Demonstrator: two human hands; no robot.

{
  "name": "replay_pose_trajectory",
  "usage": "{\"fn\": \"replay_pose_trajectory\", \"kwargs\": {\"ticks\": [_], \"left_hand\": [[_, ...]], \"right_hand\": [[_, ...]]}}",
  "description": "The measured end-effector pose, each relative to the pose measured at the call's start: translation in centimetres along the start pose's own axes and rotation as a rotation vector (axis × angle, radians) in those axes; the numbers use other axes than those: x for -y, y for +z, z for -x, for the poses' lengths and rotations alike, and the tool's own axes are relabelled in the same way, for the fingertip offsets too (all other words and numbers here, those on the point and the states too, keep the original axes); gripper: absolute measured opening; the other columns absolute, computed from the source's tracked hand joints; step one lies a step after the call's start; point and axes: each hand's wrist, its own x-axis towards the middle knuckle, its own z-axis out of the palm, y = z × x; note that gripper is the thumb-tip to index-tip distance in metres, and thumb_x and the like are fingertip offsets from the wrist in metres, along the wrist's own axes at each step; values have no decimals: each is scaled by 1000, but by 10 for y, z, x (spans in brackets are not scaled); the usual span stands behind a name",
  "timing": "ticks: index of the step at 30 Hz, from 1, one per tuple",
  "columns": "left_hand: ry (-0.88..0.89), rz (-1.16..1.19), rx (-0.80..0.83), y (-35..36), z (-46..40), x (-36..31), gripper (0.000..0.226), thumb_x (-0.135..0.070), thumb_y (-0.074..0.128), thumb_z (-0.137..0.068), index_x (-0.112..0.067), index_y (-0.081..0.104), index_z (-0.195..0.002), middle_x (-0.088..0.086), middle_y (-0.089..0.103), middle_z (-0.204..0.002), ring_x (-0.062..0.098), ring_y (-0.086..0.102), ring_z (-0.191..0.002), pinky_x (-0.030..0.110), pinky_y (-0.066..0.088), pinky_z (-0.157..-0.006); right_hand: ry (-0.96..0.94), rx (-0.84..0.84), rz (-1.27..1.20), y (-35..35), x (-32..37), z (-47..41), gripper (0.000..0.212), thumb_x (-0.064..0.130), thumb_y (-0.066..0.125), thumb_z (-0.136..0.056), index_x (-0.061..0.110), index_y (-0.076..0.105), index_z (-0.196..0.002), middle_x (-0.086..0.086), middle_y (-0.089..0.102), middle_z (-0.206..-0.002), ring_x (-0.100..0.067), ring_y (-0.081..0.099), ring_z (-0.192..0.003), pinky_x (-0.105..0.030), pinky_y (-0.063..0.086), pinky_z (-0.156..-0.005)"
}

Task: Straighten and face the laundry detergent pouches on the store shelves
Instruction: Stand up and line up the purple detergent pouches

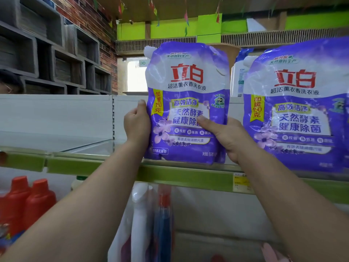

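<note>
A purple-and-white laundry detergent pouch (pixel 186 103) stands upright at the front edge of the upper shelf (pixel 98 163), its printed face turned squarely outward, as a person steadies it from both sides. The left hand (pixel 136 124) holds the pouch's left edge, thumb up along the side seam and the fingers curled behind, out of sight. The right hand (pixel 225 138) holds the lower right edge, its thumb pressed flat across the printed front while the other fingers wrap behind. A second edge visible at the bottom right suggests another pouch directly behind, though that cannot be confirmed. The pouch looks soft and liquid-filled, its glossy film wrinkled and likely slippery; it is probably heavy at the base and liable to slump or bulge if squeezed in the middle, so the side seams low down, where the hands now sit, appear the safest hold. Just to the right, a matching neighbouring pouch (pixel 296 110) stands facing forward, near but apart from the first. Between them, further back, a white bottle (pixel 237 80) is partly hidden. To the left the shelf is bare metal. On the shelf below stand red bottles (pixel 28 201), with a white and blue hanging pack (pixel 143 214) under the green shelf rail.
</note>
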Motion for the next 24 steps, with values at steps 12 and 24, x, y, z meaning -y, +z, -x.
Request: {"fn": "replay_pose_trajectory", "kwargs": {"ticks": [12,24], "left_hand": [[-67,-592,267,0,4,8,32,-25,49,-96,-9,55,-69,18,69,-98,34,65,-99,38,51,-84],[-214,-286,471,12,15,-1,57,-64,29,-95,-20,63,-83,6,69,-86,22,67,-80,28,50,-68]], "right_hand": [[-245,-419,192,0,-9,6,19,29,80,-74,25,63,-66,9,69,-68,-20,70,-68,-42,59,-63],[-220,-411,269,-2,-6,7,27,45,77,-72,24,61,-77,8,69,-76,-11,68,-64,-28,56,-55]]}}
